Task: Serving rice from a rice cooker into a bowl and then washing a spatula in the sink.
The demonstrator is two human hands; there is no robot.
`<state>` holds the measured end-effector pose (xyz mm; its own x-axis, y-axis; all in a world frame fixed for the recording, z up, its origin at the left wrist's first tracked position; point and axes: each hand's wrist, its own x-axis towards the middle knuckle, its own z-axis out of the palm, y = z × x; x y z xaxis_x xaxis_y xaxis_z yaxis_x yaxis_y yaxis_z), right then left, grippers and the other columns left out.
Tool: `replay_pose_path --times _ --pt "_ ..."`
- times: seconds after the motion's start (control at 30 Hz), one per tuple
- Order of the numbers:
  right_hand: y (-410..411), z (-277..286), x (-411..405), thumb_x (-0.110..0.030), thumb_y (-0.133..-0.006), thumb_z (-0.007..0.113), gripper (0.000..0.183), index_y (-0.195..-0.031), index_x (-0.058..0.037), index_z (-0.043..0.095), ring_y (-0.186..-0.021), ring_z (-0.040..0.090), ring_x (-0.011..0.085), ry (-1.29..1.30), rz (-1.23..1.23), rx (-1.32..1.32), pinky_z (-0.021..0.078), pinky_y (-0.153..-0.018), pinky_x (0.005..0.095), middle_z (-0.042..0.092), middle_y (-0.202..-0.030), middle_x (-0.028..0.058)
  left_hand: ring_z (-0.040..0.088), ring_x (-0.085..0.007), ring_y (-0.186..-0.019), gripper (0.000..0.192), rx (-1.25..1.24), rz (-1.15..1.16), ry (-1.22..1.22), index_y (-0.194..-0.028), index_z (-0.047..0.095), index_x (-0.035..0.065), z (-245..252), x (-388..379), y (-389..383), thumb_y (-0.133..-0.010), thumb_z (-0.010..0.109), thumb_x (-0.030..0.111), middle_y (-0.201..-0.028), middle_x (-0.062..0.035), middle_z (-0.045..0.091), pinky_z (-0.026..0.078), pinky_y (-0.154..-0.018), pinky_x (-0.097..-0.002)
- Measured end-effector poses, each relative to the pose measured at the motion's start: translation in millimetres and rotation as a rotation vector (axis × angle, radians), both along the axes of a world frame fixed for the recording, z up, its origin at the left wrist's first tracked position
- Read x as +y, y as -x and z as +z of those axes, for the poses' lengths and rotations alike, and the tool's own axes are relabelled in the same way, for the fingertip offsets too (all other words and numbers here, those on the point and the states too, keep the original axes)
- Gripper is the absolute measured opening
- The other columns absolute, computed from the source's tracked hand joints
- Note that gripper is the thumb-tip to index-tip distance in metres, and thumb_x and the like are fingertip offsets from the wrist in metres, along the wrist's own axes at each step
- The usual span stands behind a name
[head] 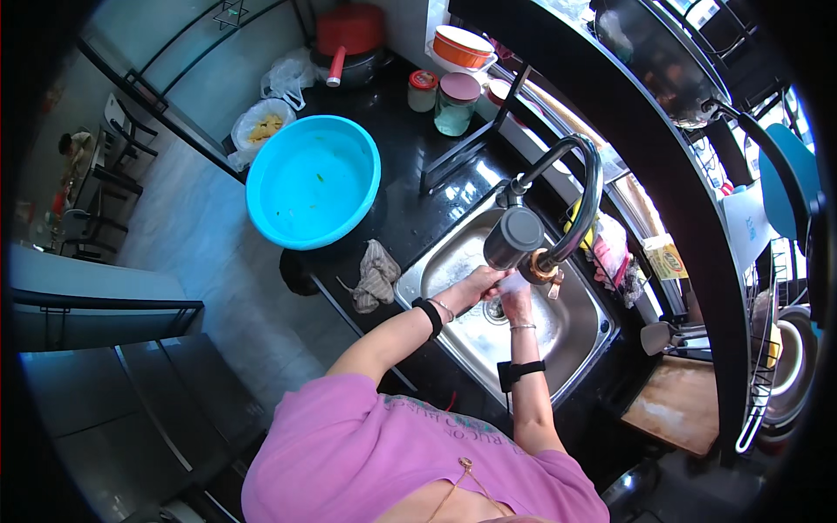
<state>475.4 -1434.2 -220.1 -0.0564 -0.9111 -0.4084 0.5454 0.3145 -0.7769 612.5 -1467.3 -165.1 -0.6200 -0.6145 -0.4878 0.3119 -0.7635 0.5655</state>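
Both hands are together under the faucet [584, 189], over the stainless steel sink [562, 346]. My left hand [485, 281] has its fingers bent and meets my right hand [516, 304] just below a grey cylindrical filter [516, 236] fixed to the tap. A whitish, blurred patch that looks like running water [512, 284] covers part of the fingers. Whether either hand holds anything is hidden by the filter and this patch. Below them the sink's drain [495, 311] shows, with wet spots and suds on the basin floor.
A blue plastic basin [312, 183] with green scraps stands on the black counter [405, 216]. A crumpled cloth [378, 278] lies left of the sink. Glass jars [456, 108] stand behind. A wooden cutting board [677, 402] is at the right, under a black shelf [680, 157].
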Motion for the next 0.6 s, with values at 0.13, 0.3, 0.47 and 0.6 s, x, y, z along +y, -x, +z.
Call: replay_pose_path --times 0.13,0.3,0.47,0.6 --pt "34 -70 -6 -0.016 -0.089 0.046 0.018 -0.103 -0.0066 0.051 -0.075 0.058 0.0153 -0.040 -0.229 0.220 0.0489 -0.063 0.0281 0.057 -0.086 0.0037 0.040 -0.0066 -0.035 0.030 -0.146 -0.074 0.039 -0.075 0.051 0.0084 4 21 24 -0.088 0.049 0.035 -0.052 0.0024 0.043 0.031 -0.031 -0.0219" --pt "11 -67 -27 -0.014 -0.088 0.047 0.021 -0.107 -0.0045 0.049 -0.079 0.059 0.0190 0.067 -0.580 -0.016 0.0503 -0.069 0.0299 0.058 -0.090 0.0093 0.053 -0.0472 -0.077 0.024 -0.840 -0.184 0.959 -0.083 0.052 -0.0040 -25 29 13 -0.083 0.043 0.018 -0.078 -0.0241 0.059 0.045 -0.067 -0.0481" --pt "-51 -4 -17 -0.016 -0.088 0.050 0.018 -0.083 -0.0007 0.056 -0.077 0.059 0.0187 -0.224 -0.278 -0.180 0.0498 -0.065 0.0298 0.061 -0.084 0.0099 0.030 -0.0072 -0.030 0.026 -0.430 -0.231 0.318 -0.068 0.042 0.0101 -26 1 -7 -0.089 0.033 0.022 -0.048 0.0026 0.036 0.022 -0.027 -0.0238" --pt "-19 -4 -31 -0.021 -0.088 0.050 0.017 -0.081 -0.0051 0.052 -0.052 0.055 0.0147 -0.330 -0.252 0.078 0.0425 -0.040 0.0257 0.059 -0.067 0.0085 0.033 -0.0075 -0.036 0.021 -0.295 -0.253 0.180 -0.074 0.042 0.0073 6 10 -5 -0.089 0.034 0.019 -0.054 0.0028 0.038 0.025 -0.032 -0.0216"
